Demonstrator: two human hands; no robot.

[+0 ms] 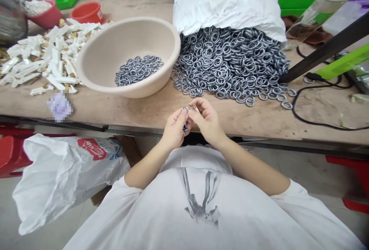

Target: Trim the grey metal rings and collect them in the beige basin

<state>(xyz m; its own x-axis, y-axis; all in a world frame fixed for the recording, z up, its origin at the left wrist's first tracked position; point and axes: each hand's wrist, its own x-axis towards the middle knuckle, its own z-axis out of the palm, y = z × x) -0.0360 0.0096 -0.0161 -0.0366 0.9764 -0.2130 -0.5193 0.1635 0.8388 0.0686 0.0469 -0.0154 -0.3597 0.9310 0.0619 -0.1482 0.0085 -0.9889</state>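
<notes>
My left hand (174, 128) is closed on grey rings (186, 108) at the table's front edge; one shows at the fingertips and more sit lower in the fingers, partly hidden. Close beside it, my right hand (210, 122) pinches a thin pale pointed stick (196, 108), its exact kind too small to tell. Beyond both hands, a large heap of grey rings (227, 62) spills from a white sack (227, 4). A beige basin (99, 52) to the left holds a smaller batch of similar rings (138, 70).
White and tan strips (54, 56) lie piled at the left, near a red bowl (86, 12). A dark bar (325, 44) slants over the right side, with a black cable (305, 117) below it. An open white bag (69, 169) stands below the table.
</notes>
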